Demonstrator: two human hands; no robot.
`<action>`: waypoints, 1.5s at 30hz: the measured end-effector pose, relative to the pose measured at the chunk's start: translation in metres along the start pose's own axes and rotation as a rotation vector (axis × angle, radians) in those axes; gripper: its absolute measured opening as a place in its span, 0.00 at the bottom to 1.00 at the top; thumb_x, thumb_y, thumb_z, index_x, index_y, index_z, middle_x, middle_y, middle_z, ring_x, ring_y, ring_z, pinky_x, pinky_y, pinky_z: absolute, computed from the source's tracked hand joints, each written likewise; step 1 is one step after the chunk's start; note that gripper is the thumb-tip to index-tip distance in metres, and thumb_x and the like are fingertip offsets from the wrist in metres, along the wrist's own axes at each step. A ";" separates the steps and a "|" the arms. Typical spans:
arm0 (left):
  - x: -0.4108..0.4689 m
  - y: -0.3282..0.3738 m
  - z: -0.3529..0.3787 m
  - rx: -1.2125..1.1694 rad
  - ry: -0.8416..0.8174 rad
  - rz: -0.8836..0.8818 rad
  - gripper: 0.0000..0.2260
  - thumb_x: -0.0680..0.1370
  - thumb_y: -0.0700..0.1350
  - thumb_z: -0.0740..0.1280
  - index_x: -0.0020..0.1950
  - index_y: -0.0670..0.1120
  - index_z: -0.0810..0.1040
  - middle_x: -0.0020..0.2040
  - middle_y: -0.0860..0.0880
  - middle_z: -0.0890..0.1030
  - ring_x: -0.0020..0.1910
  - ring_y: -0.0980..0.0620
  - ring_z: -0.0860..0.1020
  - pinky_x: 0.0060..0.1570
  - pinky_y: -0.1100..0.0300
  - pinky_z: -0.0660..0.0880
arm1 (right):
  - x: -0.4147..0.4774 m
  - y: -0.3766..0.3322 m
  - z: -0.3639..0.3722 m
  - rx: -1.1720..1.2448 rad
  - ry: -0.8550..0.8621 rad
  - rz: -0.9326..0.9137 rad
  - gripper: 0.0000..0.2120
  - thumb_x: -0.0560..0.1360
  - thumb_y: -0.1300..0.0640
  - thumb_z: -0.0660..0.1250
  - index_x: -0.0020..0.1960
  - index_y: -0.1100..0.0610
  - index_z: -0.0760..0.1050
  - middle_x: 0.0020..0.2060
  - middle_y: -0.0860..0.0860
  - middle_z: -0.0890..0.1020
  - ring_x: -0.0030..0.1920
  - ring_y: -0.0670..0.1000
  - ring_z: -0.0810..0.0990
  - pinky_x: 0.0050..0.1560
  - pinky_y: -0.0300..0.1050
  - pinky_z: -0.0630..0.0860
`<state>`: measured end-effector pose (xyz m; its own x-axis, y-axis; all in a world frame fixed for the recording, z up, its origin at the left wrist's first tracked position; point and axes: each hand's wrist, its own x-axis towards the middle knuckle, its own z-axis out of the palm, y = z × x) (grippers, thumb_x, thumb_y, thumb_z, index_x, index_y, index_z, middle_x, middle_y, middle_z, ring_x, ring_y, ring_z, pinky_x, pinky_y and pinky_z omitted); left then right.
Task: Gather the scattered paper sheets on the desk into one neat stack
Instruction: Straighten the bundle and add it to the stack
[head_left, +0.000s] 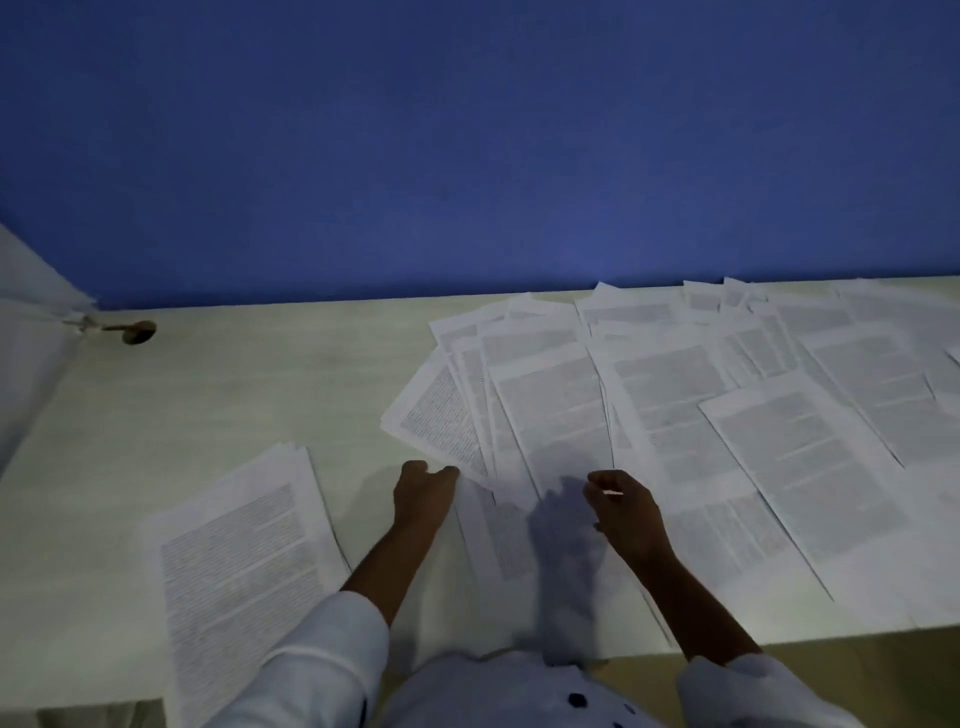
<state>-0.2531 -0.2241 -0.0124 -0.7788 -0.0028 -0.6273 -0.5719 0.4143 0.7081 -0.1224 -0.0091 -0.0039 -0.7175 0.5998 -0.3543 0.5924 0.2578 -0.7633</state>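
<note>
Pale desk (208, 395) — blue wall (467, 156)

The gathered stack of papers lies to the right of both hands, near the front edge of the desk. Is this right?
No. In the head view the stack of papers lies to the left of the left hand and the right hand, near the front edge of the desk.

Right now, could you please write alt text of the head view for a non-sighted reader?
A person's left hand and right hand reach to printed paper sheets scattered overlapping across the right of a pale desk. A small stack lies at the left, before a blue wall.
</note>
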 end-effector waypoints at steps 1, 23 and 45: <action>0.004 0.008 0.008 -0.023 0.028 -0.007 0.17 0.74 0.47 0.70 0.57 0.39 0.73 0.56 0.48 0.78 0.52 0.47 0.78 0.48 0.59 0.74 | 0.013 -0.002 -0.005 -0.039 -0.020 -0.016 0.12 0.77 0.54 0.68 0.59 0.55 0.77 0.52 0.50 0.82 0.50 0.52 0.82 0.52 0.53 0.80; 0.026 0.058 0.112 -0.430 -0.109 -0.110 0.19 0.72 0.38 0.75 0.62 0.36 0.78 0.60 0.43 0.81 0.51 0.52 0.82 0.44 0.67 0.79 | 0.108 0.014 -0.039 0.128 -0.460 0.125 0.06 0.77 0.55 0.68 0.51 0.57 0.78 0.44 0.55 0.83 0.39 0.52 0.83 0.39 0.48 0.81; 0.013 0.051 -0.055 -0.403 -0.252 0.138 0.22 0.69 0.36 0.74 0.63 0.45 0.78 0.61 0.45 0.81 0.61 0.43 0.79 0.66 0.44 0.71 | 0.082 -0.047 -0.043 0.347 -0.490 0.073 0.24 0.71 0.38 0.68 0.59 0.53 0.77 0.50 0.53 0.85 0.49 0.52 0.84 0.50 0.48 0.81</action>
<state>-0.3065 -0.2529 0.0337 -0.7959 0.2682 -0.5428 -0.5610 0.0106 0.8278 -0.1935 0.0612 0.0263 -0.8135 0.1669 -0.5571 0.5514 -0.0828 -0.8301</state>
